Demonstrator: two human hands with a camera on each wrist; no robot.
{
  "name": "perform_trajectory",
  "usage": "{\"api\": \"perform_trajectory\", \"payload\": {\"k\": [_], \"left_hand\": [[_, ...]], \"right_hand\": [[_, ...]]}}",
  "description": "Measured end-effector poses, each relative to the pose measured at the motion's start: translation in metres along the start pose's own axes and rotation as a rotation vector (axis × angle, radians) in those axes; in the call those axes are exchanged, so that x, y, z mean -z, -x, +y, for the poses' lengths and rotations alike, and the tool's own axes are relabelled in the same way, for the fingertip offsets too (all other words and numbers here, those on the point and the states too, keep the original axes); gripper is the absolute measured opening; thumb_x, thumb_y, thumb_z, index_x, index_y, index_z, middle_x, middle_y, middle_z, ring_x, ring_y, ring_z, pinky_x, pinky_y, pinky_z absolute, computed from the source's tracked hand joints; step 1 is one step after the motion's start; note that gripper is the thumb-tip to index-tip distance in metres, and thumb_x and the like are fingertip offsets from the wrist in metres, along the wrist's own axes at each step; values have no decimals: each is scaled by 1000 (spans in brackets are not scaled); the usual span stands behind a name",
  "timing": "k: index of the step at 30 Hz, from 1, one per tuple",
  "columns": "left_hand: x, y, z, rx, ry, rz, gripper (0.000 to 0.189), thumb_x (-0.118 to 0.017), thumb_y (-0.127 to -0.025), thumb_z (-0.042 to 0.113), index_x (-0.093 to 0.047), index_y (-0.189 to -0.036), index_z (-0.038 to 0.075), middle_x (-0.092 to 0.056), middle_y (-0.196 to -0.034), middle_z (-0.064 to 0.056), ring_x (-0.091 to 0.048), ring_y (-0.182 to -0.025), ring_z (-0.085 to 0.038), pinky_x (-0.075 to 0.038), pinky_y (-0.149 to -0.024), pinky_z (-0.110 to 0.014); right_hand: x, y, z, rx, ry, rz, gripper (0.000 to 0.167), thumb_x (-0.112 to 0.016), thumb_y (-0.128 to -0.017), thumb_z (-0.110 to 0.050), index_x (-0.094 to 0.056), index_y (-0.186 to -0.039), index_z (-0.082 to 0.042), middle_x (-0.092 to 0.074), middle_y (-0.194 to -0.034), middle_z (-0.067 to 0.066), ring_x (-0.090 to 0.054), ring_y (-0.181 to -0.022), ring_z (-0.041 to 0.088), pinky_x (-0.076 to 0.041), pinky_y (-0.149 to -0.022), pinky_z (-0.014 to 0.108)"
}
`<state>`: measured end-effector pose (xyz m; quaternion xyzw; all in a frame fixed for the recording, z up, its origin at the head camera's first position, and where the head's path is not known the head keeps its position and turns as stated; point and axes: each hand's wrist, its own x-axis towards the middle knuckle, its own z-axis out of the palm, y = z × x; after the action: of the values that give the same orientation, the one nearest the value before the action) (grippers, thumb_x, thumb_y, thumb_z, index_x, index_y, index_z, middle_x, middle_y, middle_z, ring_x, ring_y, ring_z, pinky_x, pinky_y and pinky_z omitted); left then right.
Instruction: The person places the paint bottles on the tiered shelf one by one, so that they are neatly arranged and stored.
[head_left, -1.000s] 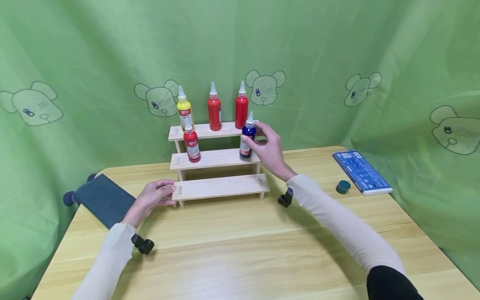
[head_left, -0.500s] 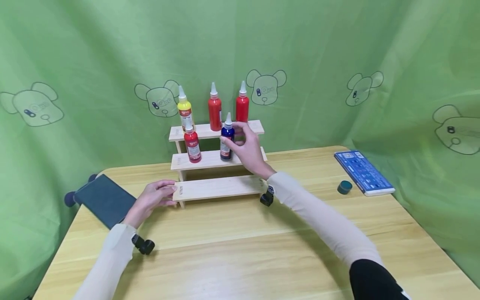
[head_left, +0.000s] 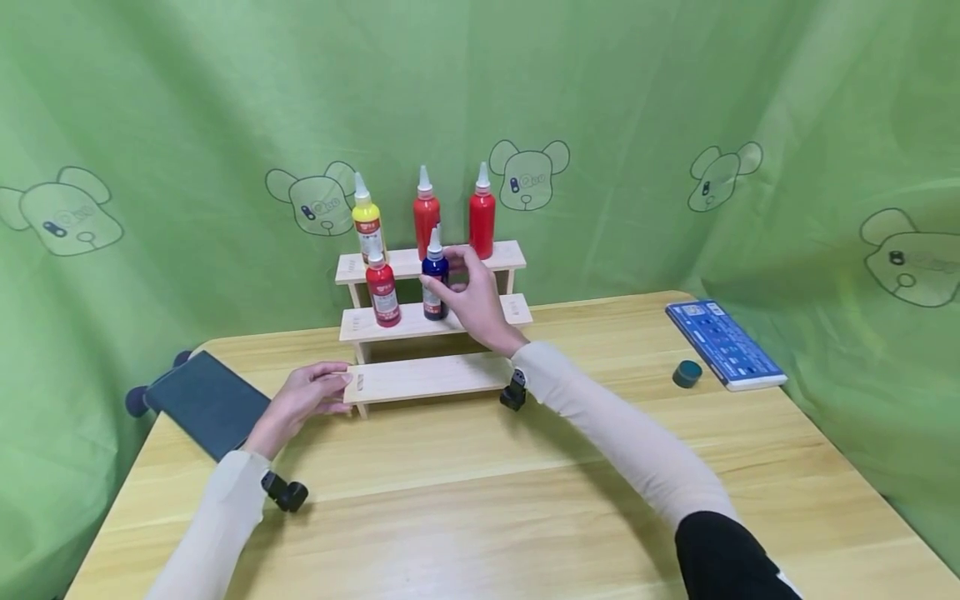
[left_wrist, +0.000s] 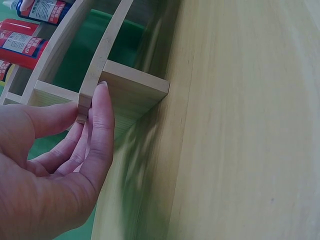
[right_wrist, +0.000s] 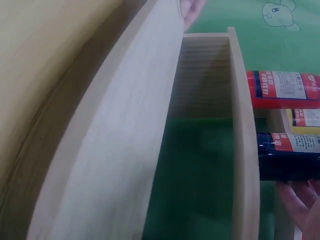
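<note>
A three-tier wooden rack (head_left: 423,377) stands at the back of the table in the head view. My left hand (head_left: 303,398) pinches the left end of its lowest shelf; the left wrist view shows the thumb above and fingers (left_wrist: 101,130) below the board. On the middle shelf, my right hand (head_left: 480,307) grips a dark blue squeeze bottle (head_left: 434,292) with a white pointed cap, held upright. A crimson bottle (head_left: 385,298) stands left of it, a small gap apart. The top shelf carries a yellow bottle (head_left: 367,223), an orange-red bottle (head_left: 425,218) and a red bottle (head_left: 482,221).
A dark folder-like slab (head_left: 210,404) lies at the table's left edge. To the right are a small teal round container (head_left: 686,373) and a blue-covered book or box (head_left: 723,346). Green curtain (head_left: 622,108) with bear outlines hangs behind and at both sides.
My right hand has brought the blue bottle leftward along the middle shelf, from the right end to near the crimson bottle. My left hand stays on the lowest shelf.
</note>
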<state>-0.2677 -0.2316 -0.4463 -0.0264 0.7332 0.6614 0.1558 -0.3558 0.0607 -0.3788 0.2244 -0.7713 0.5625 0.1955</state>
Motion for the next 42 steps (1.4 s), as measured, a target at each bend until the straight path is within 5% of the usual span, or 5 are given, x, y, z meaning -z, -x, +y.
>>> {"api": "perform_trajectory", "payload": {"k": [34,39,42], "left_hand": [[0,-1,2,3,-7,9,53,-61,-106,8,-41,-152,-11,-64,-106,-4,-69,-81,-12,-68,-81,-27],[-3,1,6,-26,-37,38,54,-61,-105,7,-41,-151,-12,-64,-111,-10,-68,-82,-11,-68,-80,-27],[-2,8,14,-98,-121,94,55,-60,-105,6,-39,-153,-10,-62,-125,-22,-71,-91,-21,-68,-86,-33]], "right_hand": [[1,6,-5,-65,-4,-81,56,-82,-92,-13,-52,-139,-6,-66,-125,14,-65,-115,29,-63,-100,36],[10,6,-6,-80,26,-118,61,-83,-92,-15,-50,-142,-5,-64,-125,14,-64,-113,28,-64,-97,37],[26,11,-7,-67,57,-125,61,-82,-93,-15,-49,-143,0,-63,-126,18,-64,-113,29,-63,-98,38]]}}
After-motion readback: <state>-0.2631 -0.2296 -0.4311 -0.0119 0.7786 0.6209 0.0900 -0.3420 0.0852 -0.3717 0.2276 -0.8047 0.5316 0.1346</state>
